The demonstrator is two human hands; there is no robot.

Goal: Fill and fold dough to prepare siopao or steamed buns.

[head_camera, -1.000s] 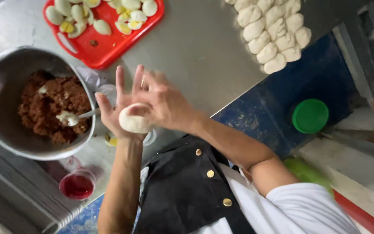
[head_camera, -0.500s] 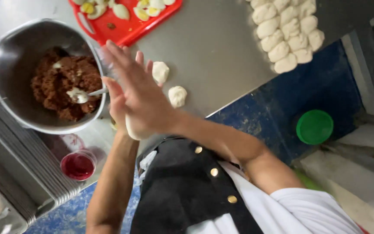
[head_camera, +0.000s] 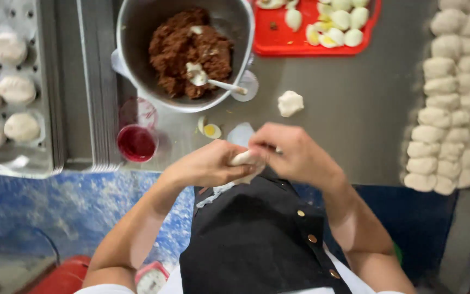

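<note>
1. Pinching is under way: a piece of white dough (head_camera: 247, 159) is held between both hands close to the body, just above the black apron (head_camera: 257, 234). The left hand (head_camera: 209, 163) is cupped under it as a support, and the right hand (head_camera: 295, 155) is closed over the top, fingertips nipped onto the dough edge, likely so it can be worked without a surface.
2. Just beyond the hands, a flat white dough disc (head_camera: 240, 133), a halved boiled egg (head_camera: 210, 130) and a small dough ball (head_camera: 290, 102) are laid on the steel table (head_camera: 354, 109), within easy reach.
3. A small red cup (head_camera: 136, 142) is set at the table's left edge, beside the bowl.
4. A metal bowl (head_camera: 137, 49) of brown filling (head_camera: 189, 51) is placed straight ahead, with a spoon (head_camera: 213, 81) left in it.
5. Farther off: a red tray (head_camera: 311, 46) of halved eggs, rows of dough portions (head_camera: 452, 98) on the right, and formed pieces on a perforated tray (head_camera: 6, 98) on the left.
6. Versus 0.5 s ago: the right hand was open with fingers spread over the dough; now both hands are closed onto it. The view has also been shifted, so the perforated tray is now seen.
</note>
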